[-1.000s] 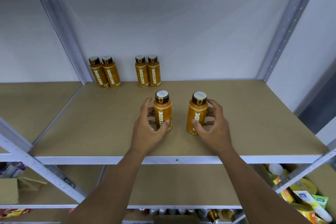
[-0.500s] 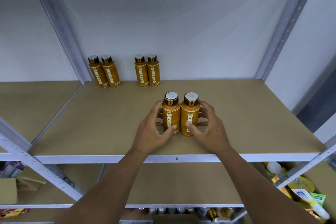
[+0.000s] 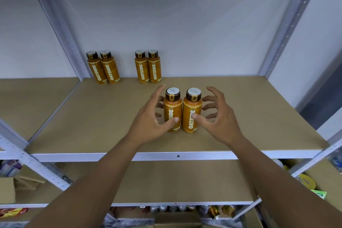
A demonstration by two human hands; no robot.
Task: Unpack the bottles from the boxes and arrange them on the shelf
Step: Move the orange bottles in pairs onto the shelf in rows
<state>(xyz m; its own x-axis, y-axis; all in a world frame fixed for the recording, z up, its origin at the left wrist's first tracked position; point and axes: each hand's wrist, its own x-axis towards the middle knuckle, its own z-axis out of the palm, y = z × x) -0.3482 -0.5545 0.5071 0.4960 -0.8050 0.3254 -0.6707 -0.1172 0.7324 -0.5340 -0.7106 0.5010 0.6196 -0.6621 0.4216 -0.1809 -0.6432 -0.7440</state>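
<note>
Head view. Left bottle (image 3: 172,104) and right bottle (image 3: 192,106): smooth orange cylinders, dark collars, flat white caps, upright and touching, midway on the matte brown board shelf (image 3: 92,116). Left hand (image 3: 148,122) and right hand (image 3: 220,120) splayed wide, only thumbs on labels. Lettering partly covered; lower-shelf goods blurred.

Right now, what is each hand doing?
Left hand: open, thumb touching the front-left Oatside bottle.
Right hand: open, thumb touching the front-right Oatside bottle.

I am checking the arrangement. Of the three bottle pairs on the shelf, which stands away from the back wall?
The front pair, mid-shelf between the left hand and the right hand. The back-left pair and back-middle pair stand at the wall.
</note>
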